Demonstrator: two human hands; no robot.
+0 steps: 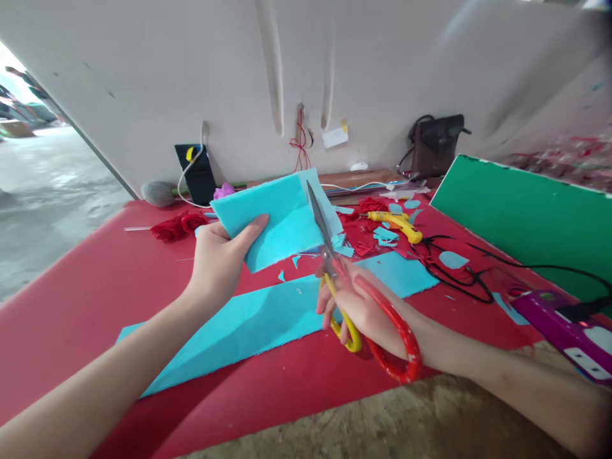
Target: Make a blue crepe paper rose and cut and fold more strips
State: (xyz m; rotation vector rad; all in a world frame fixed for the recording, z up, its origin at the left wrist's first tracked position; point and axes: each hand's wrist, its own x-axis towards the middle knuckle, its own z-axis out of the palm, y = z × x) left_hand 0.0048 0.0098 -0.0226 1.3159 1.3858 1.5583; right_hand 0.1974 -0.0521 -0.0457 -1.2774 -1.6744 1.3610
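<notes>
My left hand (222,255) pinches a folded sheet of light blue paper (272,223) by its left side, thumb on top, and holds it above the table. In my right hand (356,299) is a pair of scissors (392,331) with one red and one yellow handle loop. The blades point up and away along the right part of the folded paper; whether they are closed on it I cannot tell. Beneath both hands a long light blue paper strip (239,338) lies across the red tabletop (268,395).
Red and blue scraps (382,234) lie around a yellow glue gun (396,222). Red paper roses (176,226) sit at the left. A green board (526,223), a black cable (459,280) and a purple power strip (564,325) occupy the right. A phone-like black slab (196,175) leans on the wall.
</notes>
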